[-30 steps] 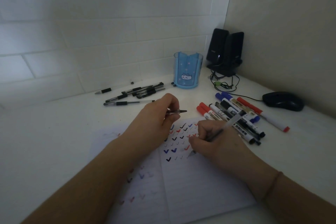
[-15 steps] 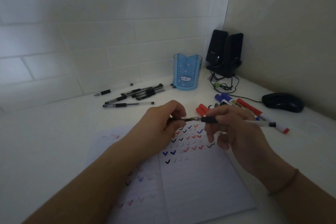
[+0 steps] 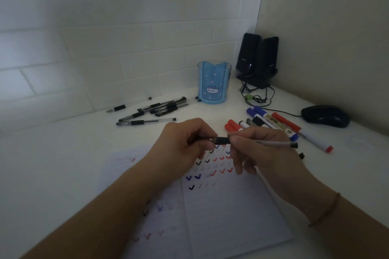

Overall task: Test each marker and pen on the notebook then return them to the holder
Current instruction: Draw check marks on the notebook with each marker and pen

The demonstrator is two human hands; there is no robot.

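Above the open notebook [image 3: 221, 212], which carries rows of black, blue and red tick marks, my right hand [image 3: 259, 153] pinches a clear black-grip pen [image 3: 273, 143] held level. My left hand [image 3: 185, 145] grips the pen's cap [image 3: 207, 140], pressed against the pen's tip end. The blue transparent holder [image 3: 213, 82] with a cat picture stands at the back by the wall. Several black pens [image 3: 155, 109] lie to its left. A bunch of red, blue and black markers [image 3: 271, 122] lies to the right of my hands.
Two black speakers [image 3: 257, 59] with tangled cables stand in the corner. A black mouse [image 3: 325, 116] sits at the right by the side wall. A tiled wall runs behind the white desk [image 3: 52, 164].
My right hand lifted the pen off the page and turned it level. Both hands then came together, and the cap in my left hand has met the pen's tip.
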